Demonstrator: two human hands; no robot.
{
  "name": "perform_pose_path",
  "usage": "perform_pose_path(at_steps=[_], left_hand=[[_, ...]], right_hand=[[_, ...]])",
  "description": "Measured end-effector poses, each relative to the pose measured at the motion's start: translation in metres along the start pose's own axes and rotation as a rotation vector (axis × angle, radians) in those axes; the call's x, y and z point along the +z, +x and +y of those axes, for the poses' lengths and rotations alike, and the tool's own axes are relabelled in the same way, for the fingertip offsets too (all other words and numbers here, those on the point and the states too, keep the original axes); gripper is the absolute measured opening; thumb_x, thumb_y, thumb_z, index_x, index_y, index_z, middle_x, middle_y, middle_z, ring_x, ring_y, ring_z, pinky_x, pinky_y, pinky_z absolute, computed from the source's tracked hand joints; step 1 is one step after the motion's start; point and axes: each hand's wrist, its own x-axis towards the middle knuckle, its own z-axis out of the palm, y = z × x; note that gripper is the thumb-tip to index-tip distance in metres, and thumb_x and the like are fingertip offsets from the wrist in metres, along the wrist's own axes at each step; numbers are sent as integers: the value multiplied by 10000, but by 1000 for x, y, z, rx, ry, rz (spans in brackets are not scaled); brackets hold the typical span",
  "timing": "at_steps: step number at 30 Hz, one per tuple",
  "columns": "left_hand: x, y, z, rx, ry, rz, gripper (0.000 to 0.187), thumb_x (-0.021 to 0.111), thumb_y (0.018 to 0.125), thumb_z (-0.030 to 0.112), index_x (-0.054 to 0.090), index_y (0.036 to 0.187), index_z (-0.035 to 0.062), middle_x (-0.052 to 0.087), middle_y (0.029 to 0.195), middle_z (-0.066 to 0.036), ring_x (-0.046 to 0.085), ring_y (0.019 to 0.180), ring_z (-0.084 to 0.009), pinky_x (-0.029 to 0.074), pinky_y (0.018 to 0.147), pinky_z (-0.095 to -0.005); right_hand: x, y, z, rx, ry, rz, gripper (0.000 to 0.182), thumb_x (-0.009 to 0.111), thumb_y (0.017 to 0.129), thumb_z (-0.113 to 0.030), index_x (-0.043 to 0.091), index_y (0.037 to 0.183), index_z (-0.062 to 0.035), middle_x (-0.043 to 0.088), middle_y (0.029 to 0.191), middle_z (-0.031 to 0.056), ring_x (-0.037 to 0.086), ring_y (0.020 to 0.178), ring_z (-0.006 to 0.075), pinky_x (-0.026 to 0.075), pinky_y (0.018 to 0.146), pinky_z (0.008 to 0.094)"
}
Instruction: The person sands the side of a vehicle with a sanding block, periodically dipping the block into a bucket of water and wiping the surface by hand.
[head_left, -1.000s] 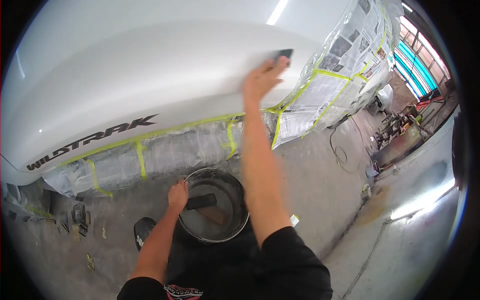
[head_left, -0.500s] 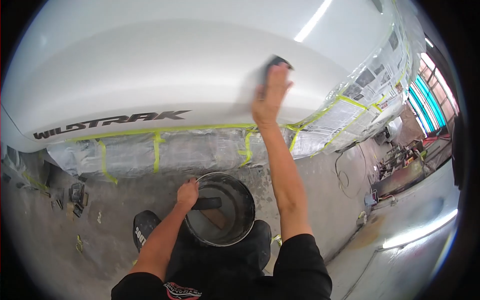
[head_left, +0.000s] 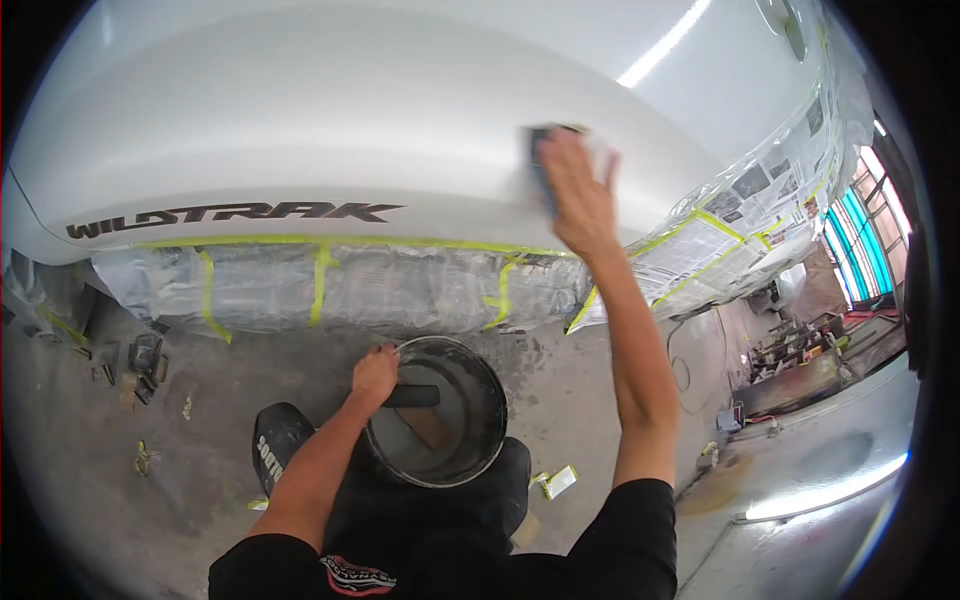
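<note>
My right hand [head_left: 582,195] presses a dark sanding pad [head_left: 541,165] flat against the white car door [head_left: 420,120], above its lower edge; fingers and pad are smeared by motion. Fingers of my left hand [head_left: 376,373] are closed around the rim of a black bucket [head_left: 497,400], held tilted between my knees. Inside the bucket lie a dark, long block [head_left: 413,396] and a brown flat piece [head_left: 425,428], over greyish water. Left of my right hand, the door carries dark WILDTRAK lettering [head_left: 235,214].
Plastic sheeting [head_left: 400,290] with yellow tape covers the sill, and newspaper [head_left: 700,250] masks the panel at right. Dark blocks [head_left: 145,360] lie on the concrete floor [head_left: 210,480] at left. A hose [head_left: 683,370] and cluttered metal parts [head_left: 800,355] are farther right.
My right hand and the sanding pad have moved to the right and slightly down across the door. The view has shifted a little; my left hand keeps its grip on the bucket rim.
</note>
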Motion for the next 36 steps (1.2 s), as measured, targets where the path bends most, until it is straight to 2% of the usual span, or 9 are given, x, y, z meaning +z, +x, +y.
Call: perform_pose_path(at_steps=[5,9,10,12,19,22,26,33,36], left_hand=[[4,1,-4,73,44,47,269,501,988,278,579,1124,60,637,1021,-212,644,905,-419,516,791,-520],[-1,-3,1,30,43,13,267,509,985,279,578,1117,58,635,1015,-221,648,876,-427,524,772,-518],[0,-2,1,31,43,16,266,510,983,278,578,1115,58,635,1013,-222,649,871,-429,526,769,-518],[0,1,-1,25,24,22,263,512,981,277,579,1111,58,634,1011,-225,650,870,-431,528,769,-519],[-1,-2,0,14,57,-6,270,506,979,285,584,1100,57,632,1016,-230,649,884,-434,528,775,-524],[-5,-1,2,0,61,1,276,500,980,289,584,1098,54,633,1020,-230,648,891,-434,525,779,-527],[-4,0,3,7,17,-15,278,493,983,288,583,1096,50,634,1034,-230,644,913,-433,518,801,-529],[-5,-3,7,-4,67,-22,283,487,986,282,592,1111,51,638,1060,-225,640,937,-426,511,822,-526],[-3,-5,4,-1,60,-25,280,495,983,277,596,1121,56,639,1060,-221,642,935,-423,512,821,-523]], right_hand=[[19,120,-129,-208,136,249,519,480,916,-95,467,1433,-148,365,1561,-21,324,1440,134,230,1149,567],[-4,42,-34,-120,26,-49,630,463,888,-29,391,1495,-182,362,1564,-21,282,1463,135,151,1183,532],[0,9,-6,-63,-33,-32,812,619,754,60,384,1499,-159,376,1557,40,332,1447,182,196,1152,570],[11,-39,29,55,16,29,819,653,744,6,378,1502,-133,363,1557,99,332,1447,242,129,1169,577],[3,142,-100,-277,121,262,626,498,862,-72,424,1478,-161,358,1567,-9,243,1479,143,160,1189,505],[-10,103,-47,-286,-70,157,662,484,849,-64,401,1494,-188,347,1571,-44,248,1476,129,157,1195,489],[-25,-5,26,65,-57,30,836,548,753,80,343,1523,-175,307,1593,7,293,1465,186,183,1160,571],[6,145,-111,-219,316,320,595,462,887,-62,427,1475,-148,372,1559,37,294,1464,198,137,1180,548],[-15,113,-57,-269,-2,198,589,427,901,-74,423,1480,-178,368,1562,-13,307,1456,162,152,1184,524]])
